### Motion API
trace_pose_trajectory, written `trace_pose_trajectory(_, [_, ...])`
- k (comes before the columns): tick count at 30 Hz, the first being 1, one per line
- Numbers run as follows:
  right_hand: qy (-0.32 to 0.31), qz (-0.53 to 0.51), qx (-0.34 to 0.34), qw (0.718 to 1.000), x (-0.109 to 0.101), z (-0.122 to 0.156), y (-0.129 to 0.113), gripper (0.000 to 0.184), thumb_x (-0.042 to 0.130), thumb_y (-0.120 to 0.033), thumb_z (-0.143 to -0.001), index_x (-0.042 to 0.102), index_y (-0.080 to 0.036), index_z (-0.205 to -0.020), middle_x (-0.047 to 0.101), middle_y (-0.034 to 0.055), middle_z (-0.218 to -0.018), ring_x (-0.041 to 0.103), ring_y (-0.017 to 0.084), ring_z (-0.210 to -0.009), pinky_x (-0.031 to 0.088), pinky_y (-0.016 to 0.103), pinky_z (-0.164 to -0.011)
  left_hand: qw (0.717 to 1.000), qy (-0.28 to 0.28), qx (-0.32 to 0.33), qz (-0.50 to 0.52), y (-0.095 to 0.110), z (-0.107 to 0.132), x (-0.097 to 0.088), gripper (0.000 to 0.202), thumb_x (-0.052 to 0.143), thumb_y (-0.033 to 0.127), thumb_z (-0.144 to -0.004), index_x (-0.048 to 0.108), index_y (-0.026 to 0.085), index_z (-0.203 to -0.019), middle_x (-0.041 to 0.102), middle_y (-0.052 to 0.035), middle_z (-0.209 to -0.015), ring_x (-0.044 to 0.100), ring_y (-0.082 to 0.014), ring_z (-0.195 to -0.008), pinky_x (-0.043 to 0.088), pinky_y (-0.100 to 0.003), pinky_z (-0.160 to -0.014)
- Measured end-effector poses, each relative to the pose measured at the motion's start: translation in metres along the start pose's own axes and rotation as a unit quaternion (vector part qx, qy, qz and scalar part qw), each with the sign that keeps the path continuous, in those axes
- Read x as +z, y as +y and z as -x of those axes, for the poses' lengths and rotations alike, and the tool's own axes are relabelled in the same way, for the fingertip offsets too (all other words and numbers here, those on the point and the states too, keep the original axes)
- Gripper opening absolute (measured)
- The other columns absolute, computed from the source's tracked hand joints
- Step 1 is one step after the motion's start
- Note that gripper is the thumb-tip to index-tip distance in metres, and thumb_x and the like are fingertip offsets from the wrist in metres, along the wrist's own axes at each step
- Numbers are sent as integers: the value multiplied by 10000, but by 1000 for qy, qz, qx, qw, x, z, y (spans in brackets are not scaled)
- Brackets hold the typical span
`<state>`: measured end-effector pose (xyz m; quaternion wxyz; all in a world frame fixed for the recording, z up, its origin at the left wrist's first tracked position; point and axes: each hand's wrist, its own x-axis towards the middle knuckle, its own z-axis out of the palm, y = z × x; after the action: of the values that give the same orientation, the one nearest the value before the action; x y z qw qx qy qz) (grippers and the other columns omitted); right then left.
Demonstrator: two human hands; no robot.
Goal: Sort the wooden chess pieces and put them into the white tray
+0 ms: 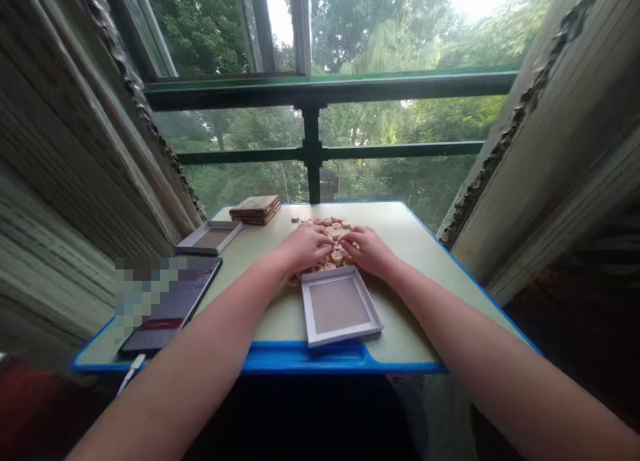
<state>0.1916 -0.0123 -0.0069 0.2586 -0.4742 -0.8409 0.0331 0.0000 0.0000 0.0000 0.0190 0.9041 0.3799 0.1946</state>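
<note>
1. Currently, the left hand rests over the left side of the scattered round pieces, fingers bent.
2. Opposite, the right hand curls its fingers inward; I cannot tell whether either hand pinches a piece.
3. The pieces lie on the table, just beyond an open shallow box.
4. A tablet lies at left.

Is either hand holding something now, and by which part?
Cannot be told: the left hand and right hand are among pale, round, wooden-looking pieces; any hold is unclear.
</note>
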Motion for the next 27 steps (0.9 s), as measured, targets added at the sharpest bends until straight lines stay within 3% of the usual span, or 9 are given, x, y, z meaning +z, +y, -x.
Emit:
trace_pose_trajectory(5, [-16,-12,4,1000,-7,1,1,213,557,-189,-765,737,-202,-879,637,76,-919,524,217,-899,405,327,-847,1000,23,-6,17,-9,12,-2,215,550,300,-815,734,223,-895,664,-57,-951,560,-215,-951,416,-355,-906])
trace_pose_trajectory(13, [-132,-63,8,989,-32,7,2,172,609,-231,-724,748,-234,-826,655,39,-888,561,199,-898,420,280,-825,997,41,-59,28,-8,14,-4,227,564,315,-810,713,199,-937,678,-58,-922,570,-206,-911,451,-330,-843])
trace_pose_trajectory(17, [-134,-78,14,988,-30,7,4,171,629,-285,-746,750,-230,-855,649,44,-897,572,185,-867,431,264,-786,994,58,-88,37,-3,12,-2,276,484,295,-860,689,198,-1017,694,-51,-932,582,-193,-890,460,-309,-810])
trace_pose_trajectory(22, [-137,-71,21,988,-30,6,5,183,692,-335,-712,749,-241,-858,641,50,-924,552,207,-940,418,290,-841,997,60,-57,0,-3,12,-2,288,457,314,-877,710,206,-963,694,-51,-942,563,-203,-914,428,-339,-889])
trace_pose_trajectory(25, [-129,-61,39,989,-30,5,5,180,696,-339,-712,744,-230,-848,642,54,-952,546,213,-971,421,290,-846,991,82,-101,-36,-7,14,-4,310,436,290,-875,710,185,-973,675,-73,-1003,537,-231,-975,415,-365,-919])
trace_pose_trajectory(27, [-112,-47,52,991,-29,5,6,168,674,-306,-733,736,-214,-859,646,55,-957,560,203,-939,428,284,-831,988,61,-130,-51,-11,16,-5,284,464,258,-845,719,186,-947,673,-71,-1005,530,-243,-988,418,-369,-918])
